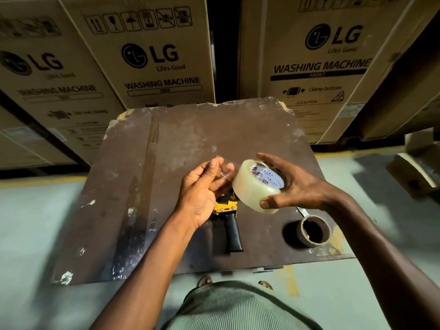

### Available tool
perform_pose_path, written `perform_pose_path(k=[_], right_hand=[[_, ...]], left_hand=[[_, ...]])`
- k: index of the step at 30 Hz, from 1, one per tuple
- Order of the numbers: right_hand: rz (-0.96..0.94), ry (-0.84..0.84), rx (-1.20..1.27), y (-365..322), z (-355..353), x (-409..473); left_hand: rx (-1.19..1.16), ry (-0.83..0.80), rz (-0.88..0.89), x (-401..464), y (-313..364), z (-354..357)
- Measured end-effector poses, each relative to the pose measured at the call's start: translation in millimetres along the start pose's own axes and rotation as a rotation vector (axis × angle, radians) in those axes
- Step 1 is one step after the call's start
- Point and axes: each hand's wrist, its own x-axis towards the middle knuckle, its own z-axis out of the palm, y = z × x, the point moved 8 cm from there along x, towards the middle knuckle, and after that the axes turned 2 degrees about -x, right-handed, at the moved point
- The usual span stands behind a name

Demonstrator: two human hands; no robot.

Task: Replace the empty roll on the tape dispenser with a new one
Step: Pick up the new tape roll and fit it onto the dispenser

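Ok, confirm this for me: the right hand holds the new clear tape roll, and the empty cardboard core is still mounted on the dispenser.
Not quite. The head view shows the empty cardboard core lying on the board, apart from the dispenser. The right hand does hold the new clear tape roll.

Two tape rolls (258, 186) (one an empty core (314, 231)), one dispenser (228, 217), three cartons (152, 55).

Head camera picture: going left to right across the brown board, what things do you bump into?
Left hand → yellow-and-black tape dispenser with black handle → new clear tape roll → empty brown cardboard core. The right hand grips the new roll, so I left it out.
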Motion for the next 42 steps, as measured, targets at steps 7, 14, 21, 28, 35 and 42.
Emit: perform_pose_path(k=[7, 14, 21, 28, 35, 42], right_hand=[[0.019, -0.046, -0.136, 4.0, 13.5, 19.0], [0.012, 0.027, -0.429, -3.9, 28.8, 42.0], [0.049, 0.095, -0.657, 10.8, 42.4, 78.7], [0.028, 0.134, -0.808, 42.7, 49.7, 119.0], [0.049, 0.11, -0.839, 63.5, 49.4, 135.7], [0.035, 0.082, -0.863, 72.8, 49.3, 147.8]], left_hand=[[0.5, -0.072, 0.288, 1.5, 23.6, -34.1], [0.664, -0.177, 0.322, 18.4, 23.5, -70.5], [0.988, -0.07, 0.404, 48.9, 0.6, -102.2], [1.227, 0.096, 0.58, 55.0, -28.5, -109.2], [1.4, 0.126, 0.562, 71.3, -59.5, -109.5], [1.397, 0.17, 0.446, 79.3, -72.9, -123.6]])
